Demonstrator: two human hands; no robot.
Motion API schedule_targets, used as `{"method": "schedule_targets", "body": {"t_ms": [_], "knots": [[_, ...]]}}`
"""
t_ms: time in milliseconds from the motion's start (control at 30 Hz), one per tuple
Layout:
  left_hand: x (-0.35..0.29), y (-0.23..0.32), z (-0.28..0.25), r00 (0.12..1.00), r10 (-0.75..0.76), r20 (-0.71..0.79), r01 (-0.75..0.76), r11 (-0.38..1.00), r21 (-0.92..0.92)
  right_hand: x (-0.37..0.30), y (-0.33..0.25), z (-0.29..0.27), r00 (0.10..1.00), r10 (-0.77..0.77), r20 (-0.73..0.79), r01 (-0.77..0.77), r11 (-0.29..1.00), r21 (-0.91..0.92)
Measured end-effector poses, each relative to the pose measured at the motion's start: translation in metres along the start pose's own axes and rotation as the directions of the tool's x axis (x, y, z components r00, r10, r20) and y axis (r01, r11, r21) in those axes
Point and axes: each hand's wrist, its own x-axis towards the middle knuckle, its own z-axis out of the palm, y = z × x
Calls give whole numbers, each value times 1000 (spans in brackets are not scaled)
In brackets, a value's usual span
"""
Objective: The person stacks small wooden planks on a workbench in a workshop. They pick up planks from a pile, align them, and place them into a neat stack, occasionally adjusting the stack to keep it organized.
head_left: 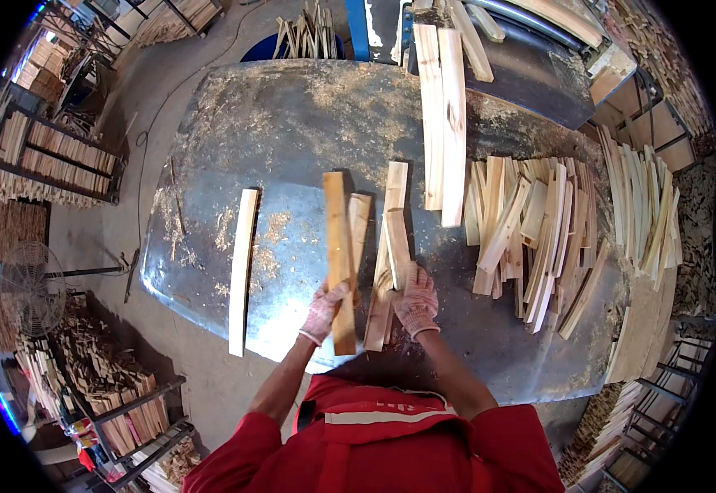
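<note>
My left hand (323, 311), in a pale pinkish work glove, is closed round a darker brown wooden slat (338, 246) standing lengthwise away from me. Behind that slat a shorter light board (360, 220) partly shows. My right hand (417, 306), gloved alike, is closed on the near end of a pale wooden slat (396, 234). Other boards (378, 316) lie under and beside it, overlapping. To the left, a single pale slat (244, 267) lies on the metal table (292, 140), its near end reaching the table's edge.
Two long boards (450, 131) lie at the far side, by a dark machine bed (531, 70). A loose heap of slats (531, 222) covers the right of the table. Sawdust is scattered about. A blue tub of sticks (304, 41), slat racks (50, 160) and a fan (33, 287) stand beyond the table.
</note>
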Motion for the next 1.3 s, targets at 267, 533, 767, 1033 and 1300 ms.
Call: {"method": "schedule_targets", "body": {"t_ms": [267,533,767,1033,1300], "knots": [[-35,65,-160,771,403,-492,155,631,760,-1,57,-1,854,92,512,-514,5,858],[-62,86,-150,712,506,-487,-169,797,580,-21,26,-37,792,39,609,-575,-287,766],[-72,44,-15,975,41,218,81,849,-522,-20,-8,-7,946,206,249,-280,139,950],[-26,14,53,850,-21,527,396,686,-611,-34,28,-34,969,243,53,-163,457,875],[11,-16,66,870,-270,412,423,839,-343,-42,9,-71,901,266,342,-423,371,827]]}}
